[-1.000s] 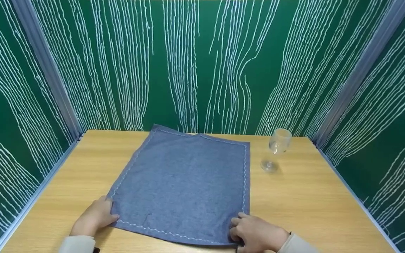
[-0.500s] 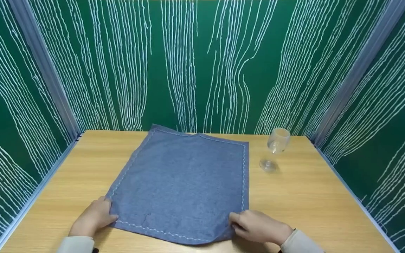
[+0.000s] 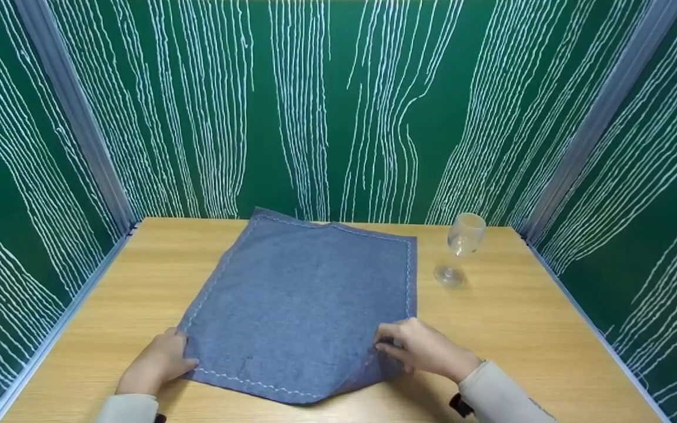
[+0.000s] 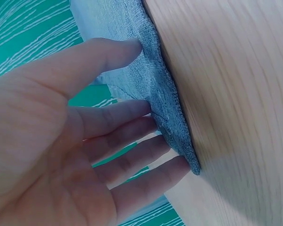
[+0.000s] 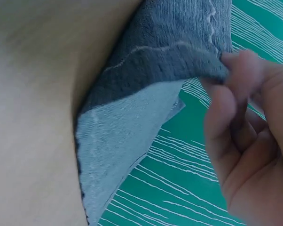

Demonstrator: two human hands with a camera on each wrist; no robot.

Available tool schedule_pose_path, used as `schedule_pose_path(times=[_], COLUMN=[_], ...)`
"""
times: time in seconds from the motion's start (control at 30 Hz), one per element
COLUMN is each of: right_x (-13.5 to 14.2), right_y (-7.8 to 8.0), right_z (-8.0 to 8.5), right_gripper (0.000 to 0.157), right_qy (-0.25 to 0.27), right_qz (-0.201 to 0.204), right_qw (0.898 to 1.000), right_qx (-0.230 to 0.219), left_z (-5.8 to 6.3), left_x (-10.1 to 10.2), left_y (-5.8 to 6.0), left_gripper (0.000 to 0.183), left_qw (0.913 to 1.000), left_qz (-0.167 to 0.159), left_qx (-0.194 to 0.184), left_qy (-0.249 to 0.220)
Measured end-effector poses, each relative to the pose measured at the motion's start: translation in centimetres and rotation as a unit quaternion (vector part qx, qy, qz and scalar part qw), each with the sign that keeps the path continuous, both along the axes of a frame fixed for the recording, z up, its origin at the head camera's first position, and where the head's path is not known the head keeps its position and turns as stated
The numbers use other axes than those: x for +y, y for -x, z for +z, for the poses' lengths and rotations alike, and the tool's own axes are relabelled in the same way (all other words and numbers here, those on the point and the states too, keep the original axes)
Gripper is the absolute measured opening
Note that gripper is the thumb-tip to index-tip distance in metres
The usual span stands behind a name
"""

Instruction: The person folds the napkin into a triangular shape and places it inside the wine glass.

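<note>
A blue-grey cloth [image 3: 309, 294] with a white stitched border is spread on the wooden table. Its near right corner is lifted and folded back, showing the underside. My right hand [image 3: 424, 346] pinches that corner; in the right wrist view its thumb and fingertips [image 5: 221, 101] close on the raised edge [image 5: 179, 66]. At the near left corner, my left hand [image 3: 159, 361] rests against the cloth. The left wrist view has its fingers [image 4: 141, 150] fairly straight, with their tips right at the cloth's edge [image 4: 167, 103].
Toward the back right of the table [image 3: 509, 329] stands a clear stemmed glass [image 3: 466, 238], a short way from the cloth's right edge. Green walls [image 3: 338, 117] with white wavy lines enclose the table at the back and sides, joined by metal posts [image 3: 603, 111].
My right hand has raised the cloth's near right corner and carried it away from me and slightly left, folding it over. The left hand and the glass have stayed put.
</note>
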State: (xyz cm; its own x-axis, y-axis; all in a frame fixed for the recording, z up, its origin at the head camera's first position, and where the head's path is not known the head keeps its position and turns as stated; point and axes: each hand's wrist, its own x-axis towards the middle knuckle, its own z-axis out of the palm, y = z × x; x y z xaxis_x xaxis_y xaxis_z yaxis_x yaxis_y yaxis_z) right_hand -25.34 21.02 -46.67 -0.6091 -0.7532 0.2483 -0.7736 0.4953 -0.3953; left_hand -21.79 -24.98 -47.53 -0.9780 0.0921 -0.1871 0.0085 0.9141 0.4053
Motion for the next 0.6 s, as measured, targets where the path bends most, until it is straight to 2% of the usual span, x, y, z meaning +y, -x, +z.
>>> schedule_pose_path(times=[0.1,0.23,0.37,0.6], right_x=[-0.6,-1.4,-2.2,-3.3], right_y=[0.8,2.1,3.3,5.0], right_z=[0.3,0.4,0.0,-0.7], right_gripper=[0.006,0.013,0.02,0.018], right_qy=[0.013,0.024,0.031,0.023], right_qz=[-0.009,0.0,0.005,-0.042], right_qw=[1.0,0.997,0.995,0.99], right_qx=[0.013,0.075,0.095,0.132], left_z=[-0.3,-0.5,-0.7,-0.6], left_x=[-0.1,-0.2,-0.3,-0.4], left_y=[0.1,0.2,0.3,0.4], left_gripper=[0.062,0.06,0.059,0.06], left_qw=[1.0,1.0,0.9999,1.0], left_qz=[0.002,0.002,0.004,0.0], left_qx=[-0.002,0.003,0.0,0.005], left_qy=[-0.005,0.006,0.012,0.004])
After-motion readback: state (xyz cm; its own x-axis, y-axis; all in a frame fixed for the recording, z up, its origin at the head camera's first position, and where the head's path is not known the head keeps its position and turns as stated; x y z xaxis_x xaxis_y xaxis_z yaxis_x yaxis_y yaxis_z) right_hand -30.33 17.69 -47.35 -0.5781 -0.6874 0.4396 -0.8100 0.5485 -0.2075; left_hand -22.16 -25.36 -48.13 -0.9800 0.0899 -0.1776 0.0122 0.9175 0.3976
